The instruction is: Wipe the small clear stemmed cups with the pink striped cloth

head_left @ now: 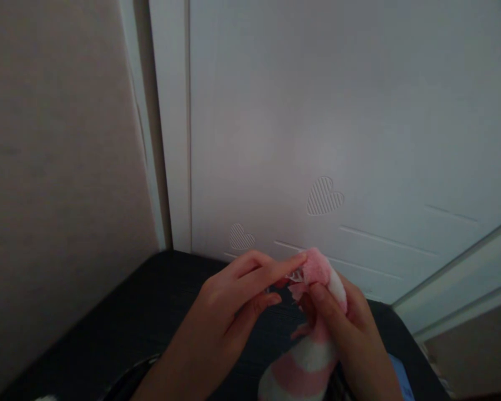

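Observation:
A soft, fuzzy piece of fabric with pink and white stripes point(298, 370), shaped like a sock, hangs over the dark tabletop. My right hand point(350, 323) is closed round its narrower upper part, the thumb pressing on the pink end. Beside that end, my left hand point(234, 306) has its fingers stretched out, thumb apart from the index finger. The left index fingertip touches the pink edge. Whitish, thread-like bits and a loose pink flap show between the hands, too small and dim to make out clearly.
The dark table point(150, 301) ends against a white panel point(338, 111) with embossed hearts. A beige wall point(58, 156) stands to the left. A blue thing point(401, 376) lies partly hidden behind my right wrist. A dark curved rim point(127, 379) shows by my left forearm.

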Demonstrator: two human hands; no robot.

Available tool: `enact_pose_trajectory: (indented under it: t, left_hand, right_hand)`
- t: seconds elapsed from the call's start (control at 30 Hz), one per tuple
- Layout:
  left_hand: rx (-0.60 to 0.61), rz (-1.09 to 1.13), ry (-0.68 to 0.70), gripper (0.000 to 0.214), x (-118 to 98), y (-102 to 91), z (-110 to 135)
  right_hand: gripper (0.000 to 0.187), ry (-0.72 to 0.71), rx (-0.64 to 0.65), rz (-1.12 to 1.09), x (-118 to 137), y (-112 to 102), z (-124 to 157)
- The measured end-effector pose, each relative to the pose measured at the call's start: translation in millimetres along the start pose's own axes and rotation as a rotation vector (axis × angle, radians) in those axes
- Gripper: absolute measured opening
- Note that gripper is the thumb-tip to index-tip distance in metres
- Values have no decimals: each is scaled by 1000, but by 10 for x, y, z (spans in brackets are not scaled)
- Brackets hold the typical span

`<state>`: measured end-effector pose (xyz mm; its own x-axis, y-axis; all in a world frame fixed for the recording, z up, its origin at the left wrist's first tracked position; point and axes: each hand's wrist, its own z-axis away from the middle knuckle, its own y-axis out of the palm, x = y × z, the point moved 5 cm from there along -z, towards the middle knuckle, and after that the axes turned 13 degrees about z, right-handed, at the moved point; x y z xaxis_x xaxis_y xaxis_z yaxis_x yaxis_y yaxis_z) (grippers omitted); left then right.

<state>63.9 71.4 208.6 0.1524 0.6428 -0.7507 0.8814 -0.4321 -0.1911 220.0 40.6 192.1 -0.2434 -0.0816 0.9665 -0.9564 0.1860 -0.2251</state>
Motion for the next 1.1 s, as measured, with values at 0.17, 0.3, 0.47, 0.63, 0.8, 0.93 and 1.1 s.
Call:
enact_pose_trajectory:
  t: [0.17,0.3,0.47,0.63,0.8,0.93,1.1]
  left_hand:
    - [-6,12,10,67,27,4,6]
    - [-14,1,-28,61,7,-10,21]
    - [-109,106,-116,59,61,-55,54]
    - [-177,204,-110,54,95,-56,50]
    - [-178,225,-96,35,24,-58,50]
    - [-166,271,-99,19,23,-49,85]
    - [-172,564,-206,11,126,48,81]
  right_hand:
    - [37,109,-116,-48,-35,-23,29]
    - [39,74,-67,-5,-72,-49,13]
    - [39,95,-159,-61,-64,-53,48]
    - [43,141,-151,-123,-76,-11,79]
    - [43,141,-187,-112,-144,-90,69]
    - [44,136,-132,-78,-130,-52,71]
    - [44,105,-164,14,-43,-28,80]
